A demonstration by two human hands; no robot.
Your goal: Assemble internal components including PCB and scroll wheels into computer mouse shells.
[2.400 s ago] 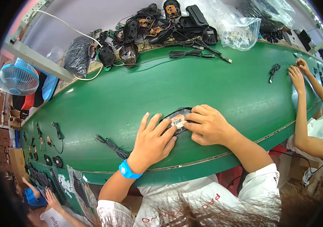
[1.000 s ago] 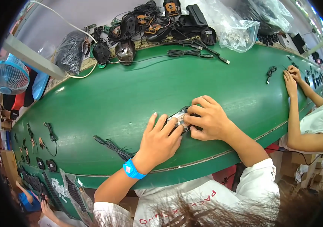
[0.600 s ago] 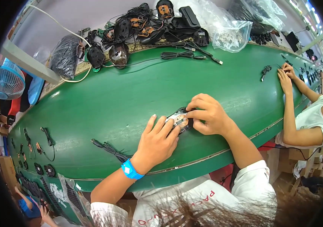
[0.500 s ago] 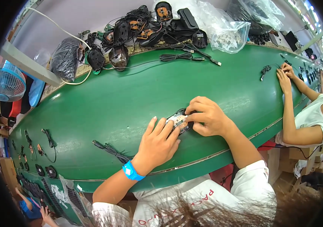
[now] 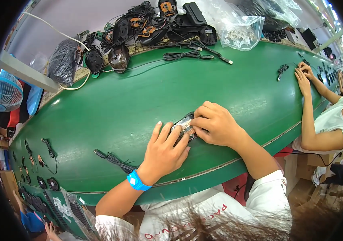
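Observation:
An opened computer mouse [image 5: 186, 124] lies on the green table in front of me, its pale inner parts and dark shell edge partly covered by my fingers. My left hand [image 5: 164, 150], a blue band on its wrist, has its fingers spread, with the tips of some resting on the mouse's near left side. At the other side of the mouse, my right hand [image 5: 213, 122] is closed in a pinch against its inside. Whatever sits between those fingertips is hidden. Left of my left hand lies a bundled black cable [image 5: 117, 160] with a plug.
Mouse shells, boards and tangled cables [image 5: 139, 28] are heaped along the back ledge, near a clear bag of small parts [image 5: 239, 34]. More cabled parts [image 5: 49, 150] lie at the left. Another person [image 5: 324, 124] works at the right. A blue fan [image 5: 7, 92] stands far left.
The whole view has shifted slightly. My right fingertips have moved a little left over the inside of the mouse; my left hand stays against it.

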